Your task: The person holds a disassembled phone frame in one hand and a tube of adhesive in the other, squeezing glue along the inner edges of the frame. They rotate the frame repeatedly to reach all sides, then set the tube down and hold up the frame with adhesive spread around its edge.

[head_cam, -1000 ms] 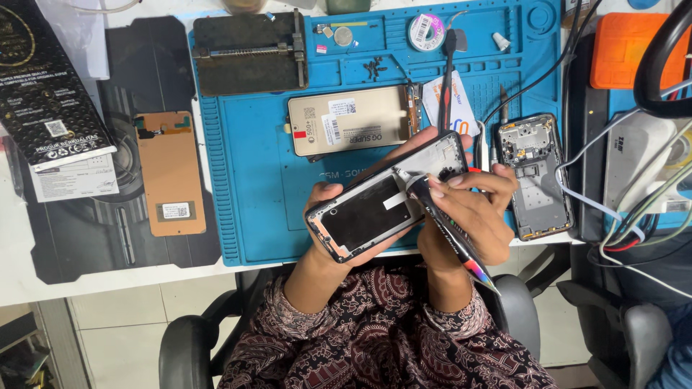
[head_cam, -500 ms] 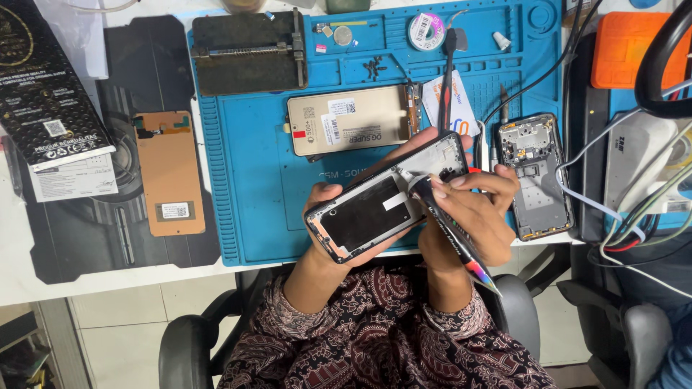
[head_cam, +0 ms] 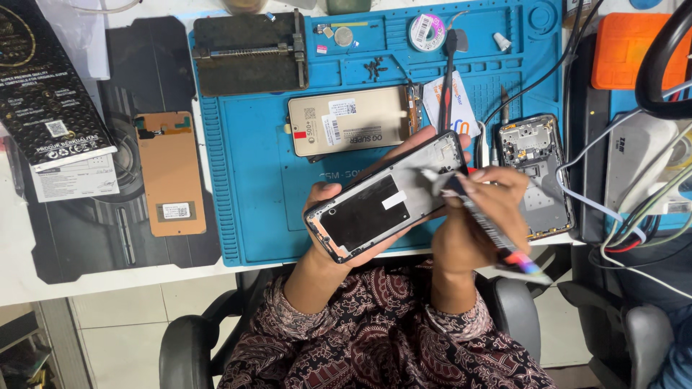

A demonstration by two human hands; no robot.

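I'm watching the left hand (head_cam: 339, 216) cradling a stripped phone frame (head_cam: 389, 196) from underneath, fingers curled up round its edges, holding it tilted in the air just above the front edge of the blue work mat (head_cam: 252, 202). The right hand (head_cam: 479, 216) is pinching a thin striped tool (head_cam: 490, 230), fingers clenched round its shaft, with the tip resting on the upper inside of the frame.

The risk I'm seeing is the tip slipping: the frame is only being propped by fingertips, so a hard push could be skidding the tool across the black inner panel and scratching it, or jabbing the thumb at the frame's edge. The frame is also hanging over the table's edge, so a loosening grip is sending it to the lap or floor.

Just beside the right hand, an opened phone body (head_cam: 537, 173) is lying exposed with cables (head_cam: 598, 180) trailing near; an elbow swing could be snagging those. The gold display panel (head_cam: 349, 121) is lying well behind.
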